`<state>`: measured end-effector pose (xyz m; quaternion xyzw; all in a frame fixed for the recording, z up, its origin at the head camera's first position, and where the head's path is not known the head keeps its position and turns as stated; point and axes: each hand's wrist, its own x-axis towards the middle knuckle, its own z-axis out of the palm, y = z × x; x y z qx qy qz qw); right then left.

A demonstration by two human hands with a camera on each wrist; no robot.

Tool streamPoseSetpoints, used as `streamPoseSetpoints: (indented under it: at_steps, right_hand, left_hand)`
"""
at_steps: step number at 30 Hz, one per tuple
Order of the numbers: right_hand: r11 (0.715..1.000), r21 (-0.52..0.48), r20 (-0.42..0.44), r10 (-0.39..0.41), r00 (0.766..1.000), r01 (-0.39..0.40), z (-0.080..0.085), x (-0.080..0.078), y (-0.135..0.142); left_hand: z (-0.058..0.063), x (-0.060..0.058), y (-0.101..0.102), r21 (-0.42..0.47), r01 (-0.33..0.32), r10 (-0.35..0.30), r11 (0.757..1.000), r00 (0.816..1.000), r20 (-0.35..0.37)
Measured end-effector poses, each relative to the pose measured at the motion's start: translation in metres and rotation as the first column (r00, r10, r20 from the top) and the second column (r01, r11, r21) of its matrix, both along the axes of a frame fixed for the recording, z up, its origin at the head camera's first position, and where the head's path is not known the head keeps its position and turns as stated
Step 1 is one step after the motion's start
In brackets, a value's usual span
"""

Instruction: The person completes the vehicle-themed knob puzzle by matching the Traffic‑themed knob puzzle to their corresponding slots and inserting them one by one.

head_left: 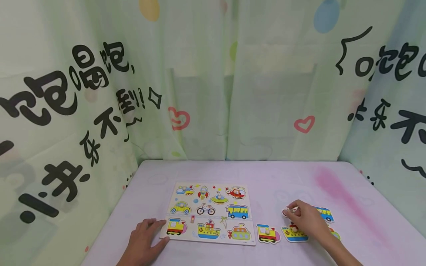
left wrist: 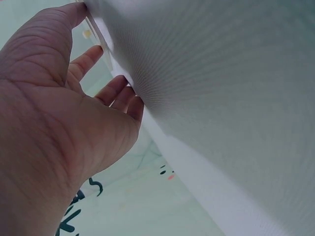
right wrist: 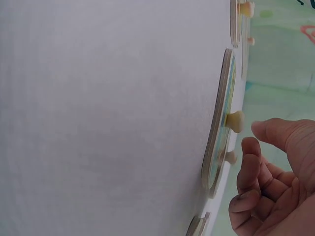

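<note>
Your right hand (head_left: 307, 221) is hovering, thumb and forefinger parted and apparently grasping nothing, over flat picture pieces (head_left: 268, 236) lying between the puzzle board (head_left: 186, 239) and the table's (head_left: 283, 181) right edge. These are probably handling as light, stiff and smooth; their pale knobs (right wrist: 235, 122) are offering the best hold. The ship piece (head_left: 294, 237) is showing a yellow-and-blue hull, white-rimmed. Your left hand (head_left: 144, 242) is resting, unclenched, against the board's left edge.
</note>
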<state>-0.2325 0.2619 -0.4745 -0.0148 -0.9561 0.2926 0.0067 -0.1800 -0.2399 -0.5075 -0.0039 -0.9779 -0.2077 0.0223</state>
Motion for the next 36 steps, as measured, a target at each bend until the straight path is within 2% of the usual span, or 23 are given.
streamPoseSetpoints:
  at_steps: [12, 18, 23, 36]
  right_hand:
    - [1.000, 0.012, -0.006, -0.014, 1.000, 0.014, 0.000, -0.005, 0.009]
    - [1.000, 0.008, 0.016, -0.021, 1.000, 0.020, -0.004, -0.009, 0.011]
    - [1.000, 0.011, -0.001, -0.016, 1.000, 0.016, -0.006, -0.011, 0.011]
    - [0.999, -0.032, -0.009, -0.033, 0.999, 0.032, -0.005, -0.007, 0.010]
  left_hand:
    - [0.003, 0.001, 0.001, 0.002, 0.002, -0.002, 1.000, 1.000, -0.005]
    - [0.004, 0.001, 0.001, -0.005, -0.012, 0.012, 1.000, 1.000, 0.019]
    - [0.005, 0.000, 0.001, -0.011, -0.018, 0.018, 1.000, 0.999, 0.026]
    - [0.003, 0.000, 0.001, 0.002, -0.006, 0.006, 1.000, 1.000, 0.023]
